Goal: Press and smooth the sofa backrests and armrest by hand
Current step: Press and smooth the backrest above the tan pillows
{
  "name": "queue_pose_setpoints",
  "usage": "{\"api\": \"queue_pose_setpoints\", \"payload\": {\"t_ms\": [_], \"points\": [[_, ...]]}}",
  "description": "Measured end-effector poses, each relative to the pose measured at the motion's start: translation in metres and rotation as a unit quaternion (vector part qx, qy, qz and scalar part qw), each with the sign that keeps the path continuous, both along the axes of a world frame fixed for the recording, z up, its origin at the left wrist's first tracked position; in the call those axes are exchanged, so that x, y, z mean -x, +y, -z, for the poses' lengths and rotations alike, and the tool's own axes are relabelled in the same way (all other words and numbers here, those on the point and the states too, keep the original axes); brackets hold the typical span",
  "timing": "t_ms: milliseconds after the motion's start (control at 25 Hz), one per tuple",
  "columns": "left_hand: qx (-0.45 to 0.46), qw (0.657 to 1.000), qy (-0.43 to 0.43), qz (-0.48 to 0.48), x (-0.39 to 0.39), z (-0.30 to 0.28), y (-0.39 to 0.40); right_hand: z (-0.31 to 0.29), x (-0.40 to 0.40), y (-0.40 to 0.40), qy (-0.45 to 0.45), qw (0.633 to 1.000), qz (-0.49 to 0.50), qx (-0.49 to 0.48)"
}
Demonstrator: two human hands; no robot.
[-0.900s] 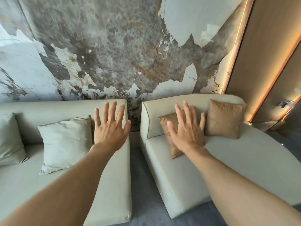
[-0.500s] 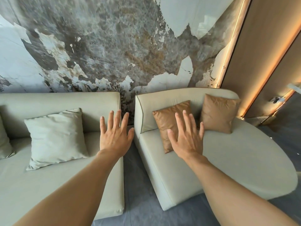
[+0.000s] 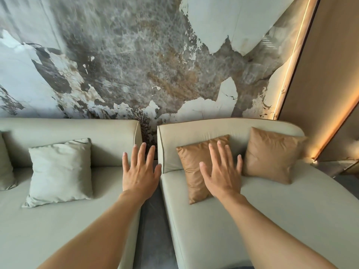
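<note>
Two pale grey-green upholstered sofas stand side by side against a mottled grey, white and rust stone-pattern wall, with a narrow strip of dark grey floor between them as the landmark gap. Left of the gap: left sofa backrest, with a pale grey-green square cushion leaning on it, well away from the gap. Right of the gap: right sofa backrest, curved, dark piping along its edge; two tan leather-look square cushions lean on it, the nearer tan cushion just beside the gap, the farther tan cushion well beyond. Left hand flat, fingers spread, empty, over the left sofa's edge at the gap. Right hand flat, fingers spread, empty, over the nearer tan cushion; contact cannot be told. Hands apart, gap between them.
</note>
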State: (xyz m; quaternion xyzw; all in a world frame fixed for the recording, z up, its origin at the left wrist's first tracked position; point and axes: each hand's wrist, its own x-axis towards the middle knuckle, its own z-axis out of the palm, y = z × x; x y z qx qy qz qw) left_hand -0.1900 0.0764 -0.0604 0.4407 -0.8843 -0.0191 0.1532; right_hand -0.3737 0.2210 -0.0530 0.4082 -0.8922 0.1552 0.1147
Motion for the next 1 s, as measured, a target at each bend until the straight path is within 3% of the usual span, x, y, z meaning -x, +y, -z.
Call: {"api": "queue_pose_setpoints", "payload": {"t_ms": [280,520,1000], "points": [[0.006,1.000,0.000,-0.019,0.077,-0.001,-0.009,0.000,0.088,-0.012,0.010,1.000,-0.016,0.002],[0.001,1.000,0.004,-0.006,0.140,0.022,-0.069,0.014,0.150,-0.061,0.013,1.000,-0.008,-0.023],[-0.119,0.992,-0.042,0.013,0.275,0.165,-0.268,0.106,0.291,-0.254,-0.011,0.985,0.038,-0.167]]}}
